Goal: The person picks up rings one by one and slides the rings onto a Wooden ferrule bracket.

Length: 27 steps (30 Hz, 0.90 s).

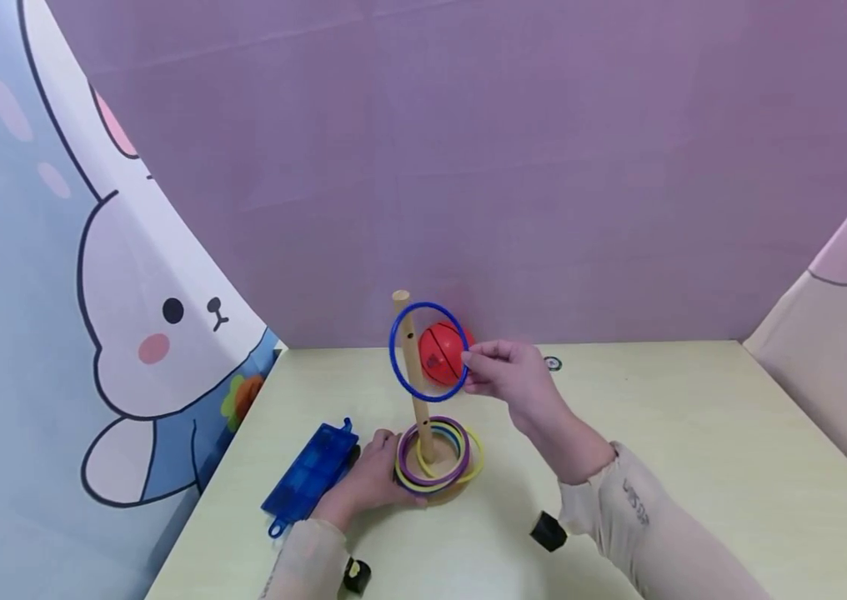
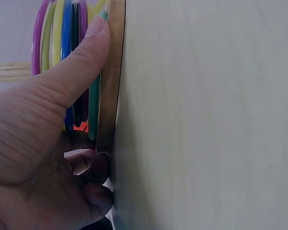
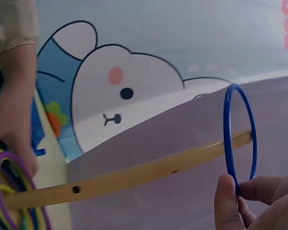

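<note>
red ball (image 1: 444,353) partly behind peg (image 1: 413,375), table sticker (image 1: 553,363) unreadable

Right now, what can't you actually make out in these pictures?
- Head view: the right hand covers part of the red ball.
- Head view: the small dark thing on the table is too small to identify.
- Left wrist view: the left hand hides much of the stacked rings; the frame edge cuts them off.
- Right wrist view: the edge cuts off the wooden peg.
</note>
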Tool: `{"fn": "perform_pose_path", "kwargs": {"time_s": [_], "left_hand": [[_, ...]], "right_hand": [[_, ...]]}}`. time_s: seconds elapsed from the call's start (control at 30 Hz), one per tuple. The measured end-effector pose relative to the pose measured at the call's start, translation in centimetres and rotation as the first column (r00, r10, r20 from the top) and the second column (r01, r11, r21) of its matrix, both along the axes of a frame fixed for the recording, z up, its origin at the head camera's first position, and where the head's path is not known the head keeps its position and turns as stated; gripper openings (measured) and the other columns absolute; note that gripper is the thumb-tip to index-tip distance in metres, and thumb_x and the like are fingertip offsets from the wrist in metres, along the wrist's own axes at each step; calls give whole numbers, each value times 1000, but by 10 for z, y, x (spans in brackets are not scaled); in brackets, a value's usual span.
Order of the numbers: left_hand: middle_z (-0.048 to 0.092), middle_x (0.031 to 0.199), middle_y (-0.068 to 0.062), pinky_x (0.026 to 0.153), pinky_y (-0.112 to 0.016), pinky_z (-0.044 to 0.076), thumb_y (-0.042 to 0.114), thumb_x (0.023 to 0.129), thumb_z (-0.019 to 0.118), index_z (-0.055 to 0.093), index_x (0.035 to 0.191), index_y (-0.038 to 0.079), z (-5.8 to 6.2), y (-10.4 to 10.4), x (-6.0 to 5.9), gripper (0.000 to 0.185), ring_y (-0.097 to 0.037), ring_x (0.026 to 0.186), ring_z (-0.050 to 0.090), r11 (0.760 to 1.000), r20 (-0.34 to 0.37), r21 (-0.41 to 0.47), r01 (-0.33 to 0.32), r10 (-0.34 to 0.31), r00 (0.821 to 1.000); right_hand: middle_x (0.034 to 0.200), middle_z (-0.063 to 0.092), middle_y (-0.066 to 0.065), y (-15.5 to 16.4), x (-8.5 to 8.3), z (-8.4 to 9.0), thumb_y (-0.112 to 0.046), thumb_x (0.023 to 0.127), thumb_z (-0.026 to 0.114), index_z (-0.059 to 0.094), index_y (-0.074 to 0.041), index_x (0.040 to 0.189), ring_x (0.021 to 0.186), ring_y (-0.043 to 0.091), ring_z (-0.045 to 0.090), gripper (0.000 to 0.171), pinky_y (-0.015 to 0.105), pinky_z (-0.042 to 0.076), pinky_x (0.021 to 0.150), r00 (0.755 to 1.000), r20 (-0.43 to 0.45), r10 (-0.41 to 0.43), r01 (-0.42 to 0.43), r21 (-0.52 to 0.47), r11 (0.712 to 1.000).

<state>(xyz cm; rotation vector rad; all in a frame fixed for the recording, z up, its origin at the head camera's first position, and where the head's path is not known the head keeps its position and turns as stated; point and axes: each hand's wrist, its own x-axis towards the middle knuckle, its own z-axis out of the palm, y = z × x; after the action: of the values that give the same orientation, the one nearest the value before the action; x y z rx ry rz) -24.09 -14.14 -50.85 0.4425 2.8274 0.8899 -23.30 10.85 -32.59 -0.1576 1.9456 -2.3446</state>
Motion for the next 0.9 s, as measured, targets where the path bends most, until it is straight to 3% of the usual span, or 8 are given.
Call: {"fn": "perform_pose_path", "kwargs": {"time_s": [0.13, 0.37, 0.53, 0.7, 0.9], "left_hand": [[42, 124, -6, 98, -50, 45, 58, 60, 87, 42, 142, 7, 1, 0, 0, 106, -27, 117, 44, 1000, 19, 13, -10, 10, 1000], [42, 124, -4, 98, -49, 45, 60, 60, 85, 42, 141, 8, 0, 0, 0, 106, -26, 117, 44, 1000, 20, 1, -17, 17, 1000], [41, 124, -7, 98, -50, 45, 59, 61, 86, 42, 141, 6, 1, 1, 1, 105, -27, 117, 45, 1000, 13, 4, -7, 7, 1000], [41, 125, -8, 99, -48, 45, 58, 61, 86, 41, 141, 4, 1, 0, 1, 106, -28, 116, 45, 1000, -7, -11, 5, -5, 1000], [41, 126, -6, 99, -47, 45, 61, 60, 86, 41, 143, 6, 0, -1, 0, 109, -26, 117, 45, 1000, 3, -5, -2, 2, 1000]], "right_hand": [[79, 64, 6, 1, -5, -9, -4, 91, 67, 60, 14, 108, 67, 15, 65, 25, 30, 58, 68, 1000, 10, -23, 23, -16, 1000], [78, 65, 6, -5, -6, 15, -6, 92, 67, 61, 13, 106, 66, 15, 65, 24, 29, 58, 68, 995, -91, -32, 28, -47, 999], [77, 65, 5, -10, -6, 19, -6, 91, 69, 61, 13, 105, 65, 16, 65, 25, 29, 58, 67, 997, -63, -39, 36, -48, 998], [79, 65, 7, -11, -7, -8, -3, 91, 68, 61, 14, 106, 65, 15, 65, 24, 30, 58, 67, 999, 14, -39, 39, -11, 999], [79, 65, 11, -14, -7, -60, 1, 91, 65, 62, 13, 103, 64, 15, 64, 17, 28, 58, 64, 993, 94, -65, 61, 42, 997]]}}
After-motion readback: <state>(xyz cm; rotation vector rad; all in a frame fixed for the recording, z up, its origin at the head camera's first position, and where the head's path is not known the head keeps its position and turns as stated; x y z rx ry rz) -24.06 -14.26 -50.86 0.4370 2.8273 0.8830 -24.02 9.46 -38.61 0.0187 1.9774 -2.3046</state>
